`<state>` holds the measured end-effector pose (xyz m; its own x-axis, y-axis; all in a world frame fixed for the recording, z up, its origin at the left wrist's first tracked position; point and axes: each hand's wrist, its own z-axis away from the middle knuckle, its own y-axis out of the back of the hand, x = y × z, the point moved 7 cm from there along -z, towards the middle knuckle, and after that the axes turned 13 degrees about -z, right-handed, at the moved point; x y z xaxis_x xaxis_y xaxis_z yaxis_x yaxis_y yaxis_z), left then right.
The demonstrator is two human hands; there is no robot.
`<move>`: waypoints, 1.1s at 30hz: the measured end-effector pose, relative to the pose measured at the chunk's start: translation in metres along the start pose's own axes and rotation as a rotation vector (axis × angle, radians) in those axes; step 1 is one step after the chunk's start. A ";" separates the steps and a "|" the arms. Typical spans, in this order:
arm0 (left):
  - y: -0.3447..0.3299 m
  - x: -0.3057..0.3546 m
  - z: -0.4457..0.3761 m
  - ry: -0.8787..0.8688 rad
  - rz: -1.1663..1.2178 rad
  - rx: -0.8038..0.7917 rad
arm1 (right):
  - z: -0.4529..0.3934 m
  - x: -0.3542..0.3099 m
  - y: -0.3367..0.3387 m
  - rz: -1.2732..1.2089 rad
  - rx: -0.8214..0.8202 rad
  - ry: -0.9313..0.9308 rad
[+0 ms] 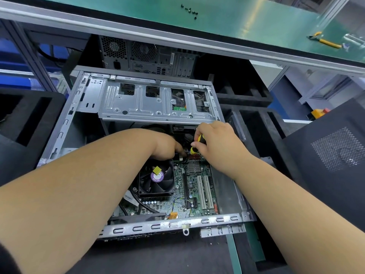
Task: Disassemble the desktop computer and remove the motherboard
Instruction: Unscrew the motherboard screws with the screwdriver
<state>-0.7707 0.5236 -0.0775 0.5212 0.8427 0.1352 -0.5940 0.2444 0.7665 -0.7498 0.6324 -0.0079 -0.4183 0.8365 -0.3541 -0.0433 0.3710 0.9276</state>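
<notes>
Case: the open desktop computer case (65, 123) lies on its side on a dark foam pad, below the edge of the green counter (256, 22).
Motherboard: the green motherboard (197, 192) sits in the floor of the case, with a black CPU cooler fan (157, 177) on its left part and two white expansion slots (205, 191) to the right.
Drive cage: a silver metal drive cage (142, 101) spans the far half of the case.
Right hand: the right hand (217, 143) grips a yellow-and-black screwdriver (198, 144), pointed down at the far edge of the board.
Left hand: the left hand (166, 145) reaches in just beside the screwdriver, fingers curled down to black connectors; whether it pinches one I cannot tell.
Counter: loose dark screws (189, 10) and yellow-handled pliers (324, 40) lie on it.
Behind: a second computer tower (146, 54) stands under the counter.
</notes>
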 end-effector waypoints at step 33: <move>-0.003 -0.019 -0.016 0.074 -0.093 0.020 | -0.005 -0.006 0.000 -0.042 -0.071 0.033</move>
<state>-0.7889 0.5149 -0.0925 0.5266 0.8500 0.0167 -0.5325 0.3144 0.7859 -0.7515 0.6257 -0.0050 -0.4448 0.8065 -0.3896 -0.1248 0.3749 0.9186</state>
